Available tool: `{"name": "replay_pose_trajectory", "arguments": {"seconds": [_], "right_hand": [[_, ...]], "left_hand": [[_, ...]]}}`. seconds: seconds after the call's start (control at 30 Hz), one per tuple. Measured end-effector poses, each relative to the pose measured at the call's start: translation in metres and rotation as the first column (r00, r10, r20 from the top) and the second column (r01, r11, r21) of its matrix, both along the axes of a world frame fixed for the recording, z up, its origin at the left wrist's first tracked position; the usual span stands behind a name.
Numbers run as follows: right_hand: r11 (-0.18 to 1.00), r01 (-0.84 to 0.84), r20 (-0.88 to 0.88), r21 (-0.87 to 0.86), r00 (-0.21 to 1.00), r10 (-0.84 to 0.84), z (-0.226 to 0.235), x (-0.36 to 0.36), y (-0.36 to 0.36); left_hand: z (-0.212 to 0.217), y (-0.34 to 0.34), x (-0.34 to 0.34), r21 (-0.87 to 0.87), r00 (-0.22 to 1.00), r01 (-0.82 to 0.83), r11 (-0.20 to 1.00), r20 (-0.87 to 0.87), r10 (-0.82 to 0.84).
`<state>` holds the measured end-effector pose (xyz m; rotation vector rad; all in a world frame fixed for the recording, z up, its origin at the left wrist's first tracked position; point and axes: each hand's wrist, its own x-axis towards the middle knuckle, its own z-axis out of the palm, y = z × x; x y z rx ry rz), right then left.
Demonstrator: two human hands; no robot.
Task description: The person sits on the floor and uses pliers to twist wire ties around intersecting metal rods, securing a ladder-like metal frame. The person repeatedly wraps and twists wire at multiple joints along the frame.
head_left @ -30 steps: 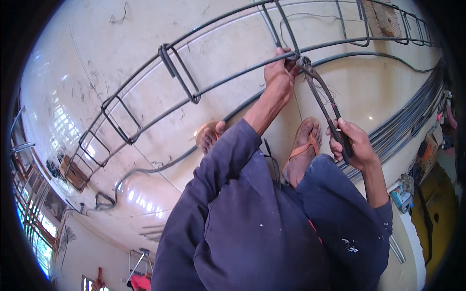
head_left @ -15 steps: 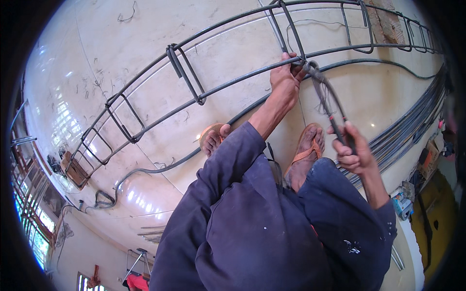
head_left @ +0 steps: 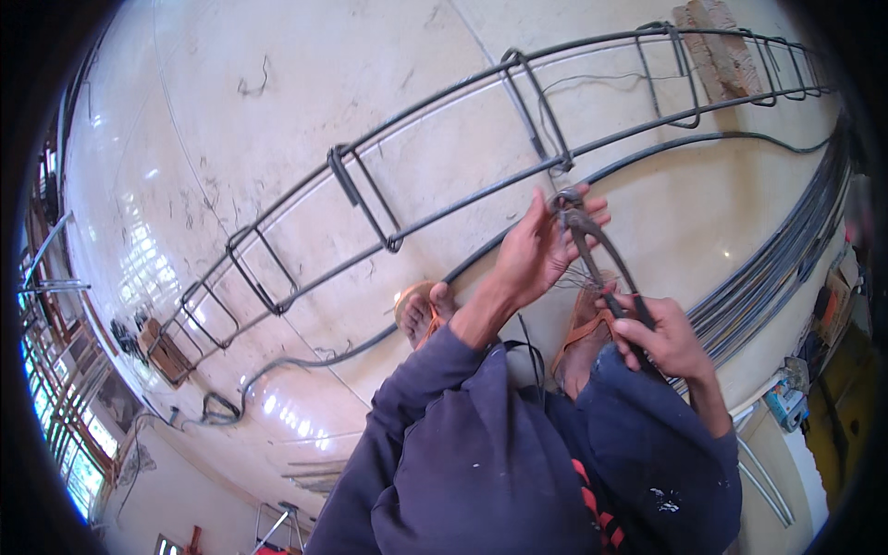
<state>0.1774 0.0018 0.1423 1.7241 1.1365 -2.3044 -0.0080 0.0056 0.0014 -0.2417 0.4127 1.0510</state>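
Note:
My right hand [head_left: 671, 338] is closed around the handles of dark pincers [head_left: 578, 224], whose jaws are up at my left palm. My left hand [head_left: 532, 259] is open beside the jaws, with thumb and fingers spread. Just beyond it runs the near bar of a long steel rebar cage [head_left: 476, 198], with square stirrups along its length. At the stirrup corner [head_left: 561, 163] above my left hand, a thin wire hangs from the joint toward the jaws. Loose strands of tie wire [head_left: 578, 276] show below my left palm; what holds them is hidden.
A black hose [head_left: 361, 348] snakes across the tiled floor under the cage. Wooden blocks [head_left: 166, 353] prop the cage's left end, and a plank [head_left: 717, 55] lies under its right part. Bundled steel rods [head_left: 768, 277] lie at right. My sandalled feet stand between my arms.
My left hand has come off the stirrup joint and opened. The pincers have moved off the joint, toward me, to my left palm. The cage appears lower in view.

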Motion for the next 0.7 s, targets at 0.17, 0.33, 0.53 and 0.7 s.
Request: {"name": "replay_pose_trajectory", "arguments": {"seconds": [0.17,0.33,0.53,0.7], "right_hand": [[0.687,-0.345,0.311,0.639,0.933,0.179,-0.04,-0.008,-0.02],[0.525,-0.485,0.453,0.7,0.869,0.199,-0.046,-0.016,-0.022],[0.489,-0.465,0.399,0.738,0.885,0.24,-0.049,0.012,-0.029],[0.644,-0.228,0.143,0.73,0.973,0.183,-0.057,0.036,-0.04]], "left_hand": [[0.029,-0.002,-0.033,0.172,0.882,0.322,0.931,-0.412,-0.229],[0.039,-0.014,-0.056,0.066,0.47,0.658,0.75,-0.815,-0.34],[0.075,0.003,-0.093,-0.116,0.125,0.847,0.519,-0.905,-0.407],[0.084,0.004,-0.09,-0.052,0.391,0.698,0.714,-0.808,-0.441]]}}
